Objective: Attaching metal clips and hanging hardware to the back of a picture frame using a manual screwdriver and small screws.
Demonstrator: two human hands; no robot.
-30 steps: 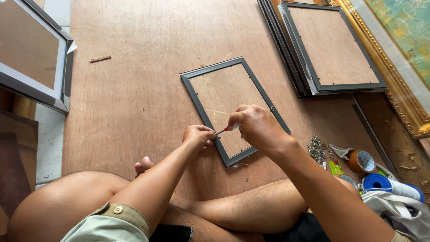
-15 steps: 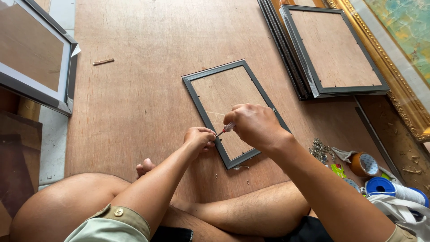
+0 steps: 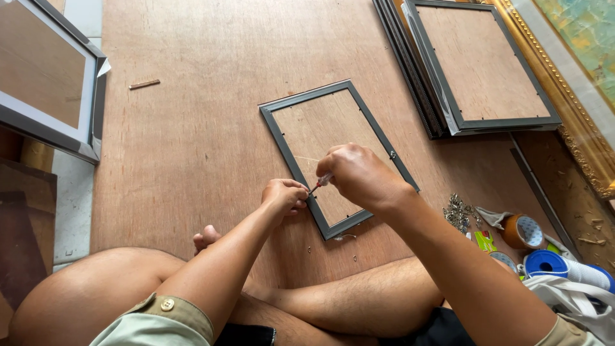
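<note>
- right hand closed around a small screwdriver, red-and-clear handle poking out toward the left hand; tip sits on the left rail of the dark picture frame.
- left hand fingers pressed together, pinching at the same spot on the rail right at the tip; whatever it pinches is too small to tell.
- frame lies back-up on the plywood floor, just ahead of the crossed legs; brown backing board set inside it.
- change vs 1 s ago: almost none. both hands sit at the same point on the left rail, same grips. view drifts a little, frame has not shifted on the floor.
- my read: the fastening at that 1 point is mid-way, not finished; hands have not gone on to another spot.
- around: stack of similar dark frames at top right, gilt frame beside it, pile of small metal fittings and a brown tape roll near the right elbow, blue roll lower right, grey-edged frame at far left.
</note>
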